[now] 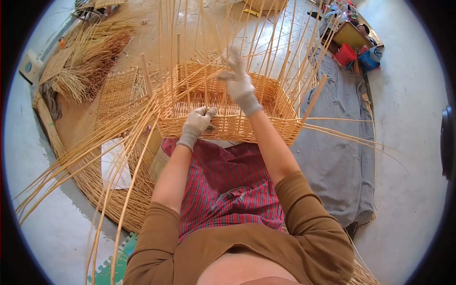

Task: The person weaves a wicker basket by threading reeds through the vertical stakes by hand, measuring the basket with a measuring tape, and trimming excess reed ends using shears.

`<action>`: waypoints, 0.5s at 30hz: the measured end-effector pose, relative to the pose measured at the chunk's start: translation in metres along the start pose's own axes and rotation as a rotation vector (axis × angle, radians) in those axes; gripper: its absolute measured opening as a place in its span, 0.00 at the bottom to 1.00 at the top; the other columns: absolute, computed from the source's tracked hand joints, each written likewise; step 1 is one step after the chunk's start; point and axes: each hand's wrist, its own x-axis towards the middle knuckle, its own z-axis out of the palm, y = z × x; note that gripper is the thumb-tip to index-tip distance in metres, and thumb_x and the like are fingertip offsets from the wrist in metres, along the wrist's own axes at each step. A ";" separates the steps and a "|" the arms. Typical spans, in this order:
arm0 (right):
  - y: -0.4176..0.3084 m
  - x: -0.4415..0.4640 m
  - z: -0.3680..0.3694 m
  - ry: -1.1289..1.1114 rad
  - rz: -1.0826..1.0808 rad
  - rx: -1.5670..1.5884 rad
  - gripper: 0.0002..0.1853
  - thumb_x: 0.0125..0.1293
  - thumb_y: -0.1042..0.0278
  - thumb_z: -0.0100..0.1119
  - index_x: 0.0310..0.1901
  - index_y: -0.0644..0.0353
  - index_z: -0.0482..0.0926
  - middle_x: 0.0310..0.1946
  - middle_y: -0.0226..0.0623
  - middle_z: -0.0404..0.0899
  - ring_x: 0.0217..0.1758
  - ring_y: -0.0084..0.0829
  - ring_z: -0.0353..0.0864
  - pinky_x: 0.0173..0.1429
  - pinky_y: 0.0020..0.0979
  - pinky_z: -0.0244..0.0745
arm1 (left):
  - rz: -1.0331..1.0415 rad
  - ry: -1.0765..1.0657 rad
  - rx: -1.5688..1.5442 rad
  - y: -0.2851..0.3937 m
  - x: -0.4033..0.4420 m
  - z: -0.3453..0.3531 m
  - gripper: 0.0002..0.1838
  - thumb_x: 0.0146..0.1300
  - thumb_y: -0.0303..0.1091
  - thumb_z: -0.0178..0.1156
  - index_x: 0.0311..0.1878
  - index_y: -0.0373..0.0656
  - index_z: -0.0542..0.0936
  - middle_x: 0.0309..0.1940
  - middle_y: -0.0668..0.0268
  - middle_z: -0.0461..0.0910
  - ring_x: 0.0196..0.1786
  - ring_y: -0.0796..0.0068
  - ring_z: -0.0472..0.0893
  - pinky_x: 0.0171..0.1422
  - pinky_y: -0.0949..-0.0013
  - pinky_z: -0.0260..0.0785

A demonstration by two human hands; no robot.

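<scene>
A rectangular wicker basket (228,126) stands in front of me, with tall upright stakes (273,42) rising from its walls and long loose rods spreading to the left. My left hand (198,122), in a pale glove, grips the top of the near wall, its fingers wrapped over the rim. My right hand (237,80), gloved too, is raised above the basket among the stakes. Its fingers are apart and slightly blurred, and nothing shows as held in them.
Bundles of rods (102,52) lie at the upper left, and more curve along the lower left beside a white paper (115,164). Grey cloth (332,156) covers something long at the right. A red container (346,55) stands at the upper right.
</scene>
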 end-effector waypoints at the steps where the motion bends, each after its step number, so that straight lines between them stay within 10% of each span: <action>1: -0.032 -0.028 -0.008 0.104 0.191 0.038 0.28 0.74 0.76 0.47 0.73 0.47 0.56 0.50 0.44 0.79 0.42 0.29 0.87 0.40 0.26 0.83 | -0.011 -0.048 0.014 -0.001 0.000 -0.004 0.14 0.69 0.42 0.64 0.39 0.38 0.80 0.28 0.65 0.82 0.24 0.74 0.84 0.25 0.69 0.79; 3: 0.043 -0.093 -0.030 0.338 -0.225 0.241 0.17 0.73 0.77 0.48 0.61 0.55 0.67 0.50 0.45 0.80 0.46 0.33 0.87 0.45 0.32 0.84 | -0.050 -0.070 0.091 0.003 -0.001 0.000 0.14 0.68 0.43 0.64 0.45 0.42 0.81 0.29 0.67 0.82 0.24 0.73 0.83 0.23 0.69 0.80; 7: 0.048 -0.138 -0.040 0.490 0.185 0.299 0.06 0.78 0.68 0.46 0.52 0.55 0.69 0.31 0.35 0.81 0.34 0.31 0.85 0.42 0.30 0.82 | 0.110 -0.035 0.149 0.028 -0.018 0.015 0.22 0.63 0.46 0.70 0.54 0.45 0.78 0.29 0.65 0.83 0.26 0.72 0.83 0.30 0.67 0.81; 9: 0.040 -0.139 -0.024 0.558 0.179 0.437 0.05 0.79 0.67 0.47 0.49 0.56 0.70 0.31 0.35 0.81 0.34 0.30 0.84 0.42 0.31 0.81 | 0.380 0.464 0.875 0.056 -0.013 0.025 0.33 0.57 0.53 0.73 0.62 0.48 0.74 0.30 0.61 0.82 0.31 0.72 0.83 0.38 0.65 0.79; 12: 0.014 -0.151 -0.006 0.255 0.096 0.110 0.04 0.78 0.68 0.49 0.48 0.57 0.71 0.32 0.36 0.81 0.37 0.29 0.84 0.42 0.31 0.81 | 0.250 0.404 0.725 0.048 0.009 0.027 0.41 0.53 0.59 0.74 0.65 0.48 0.72 0.34 0.59 0.82 0.34 0.69 0.83 0.43 0.64 0.75; 14: 0.013 -0.150 -0.039 0.375 0.202 0.352 0.04 0.76 0.71 0.51 0.49 0.57 0.70 0.34 0.37 0.82 0.38 0.28 0.83 0.42 0.30 0.81 | 0.270 0.405 0.607 0.055 -0.023 0.043 0.34 0.57 0.55 0.71 0.62 0.47 0.75 0.34 0.61 0.83 0.34 0.68 0.83 0.40 0.64 0.74; 15: 0.018 -0.154 -0.057 0.617 0.252 0.344 0.05 0.75 0.72 0.53 0.49 0.57 0.70 0.35 0.37 0.82 0.37 0.28 0.83 0.42 0.29 0.81 | 0.597 0.342 0.108 0.043 -0.012 0.046 0.29 0.60 0.51 0.70 0.60 0.46 0.76 0.34 0.61 0.84 0.35 0.69 0.83 0.40 0.65 0.74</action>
